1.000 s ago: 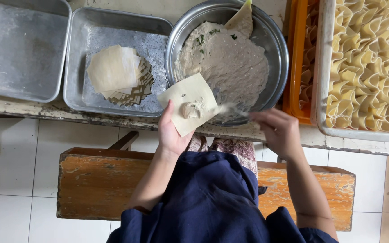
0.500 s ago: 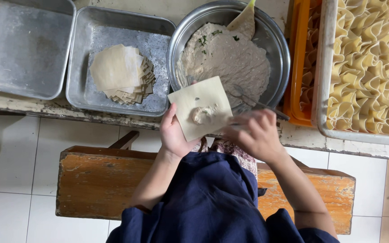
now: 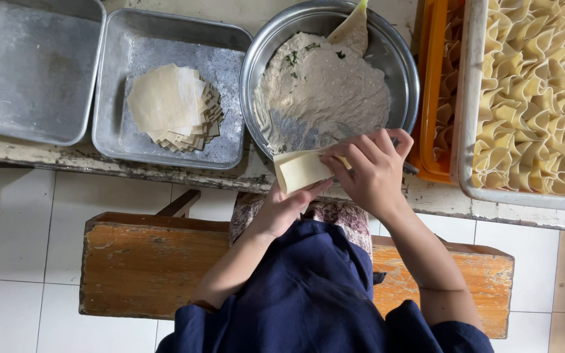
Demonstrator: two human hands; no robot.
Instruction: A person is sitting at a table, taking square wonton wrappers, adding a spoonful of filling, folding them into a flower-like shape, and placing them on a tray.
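Wonton wrapper, a pale square folded over, sits between both hands just below the rim of the round metal bowl. Far left stands an empty metal tray; next to it a second tray holds a fanned stack of wrappers. The left hand cups the folded wrapper from beneath, fingers closed lightly on its lower edge. The bowl of pale minced filling has a spatula resting in it. The right hand pinches the wrapper's right edge between thumb and fingertips. Such a sheet looks thin, soft and easily torn, probably tacky where damp, so it is best held at the edges, clear of the filled centre. Right of the bowl, an orange crate and a large tray hold folded wontons.
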